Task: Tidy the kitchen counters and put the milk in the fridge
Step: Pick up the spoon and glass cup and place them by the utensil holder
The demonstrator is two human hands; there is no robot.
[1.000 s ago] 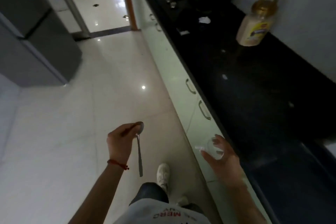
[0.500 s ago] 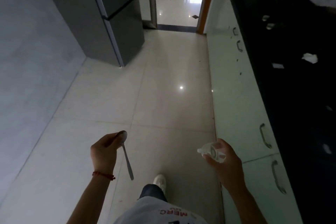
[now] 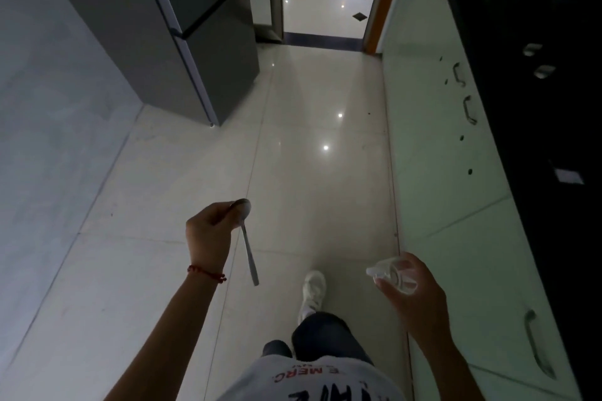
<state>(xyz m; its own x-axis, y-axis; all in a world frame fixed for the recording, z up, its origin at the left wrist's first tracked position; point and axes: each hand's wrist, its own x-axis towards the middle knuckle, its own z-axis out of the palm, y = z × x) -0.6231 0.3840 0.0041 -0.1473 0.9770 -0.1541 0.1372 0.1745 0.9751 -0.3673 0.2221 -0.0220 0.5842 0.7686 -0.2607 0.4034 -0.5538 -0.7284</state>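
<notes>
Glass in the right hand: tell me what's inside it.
The glass, gripped by the right hand, looks clear and empty. Fingers cover its far side, so that part stays unseen.

Glossy pale tiled floor (image 3: pixel 293 172). Grey fridge (image 3: pixel 195 42) standing far left. White shoe (image 3: pixel 313 290) planted near, centre.

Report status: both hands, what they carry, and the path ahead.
Left hand grips spoon by the bowl, handle hanging down. Right hand holds small clear glass. Fridge ahead left, closed. No milk in view.

Dim, doorway backlight, floor (image 3: pixel 312 172) glare
</notes>
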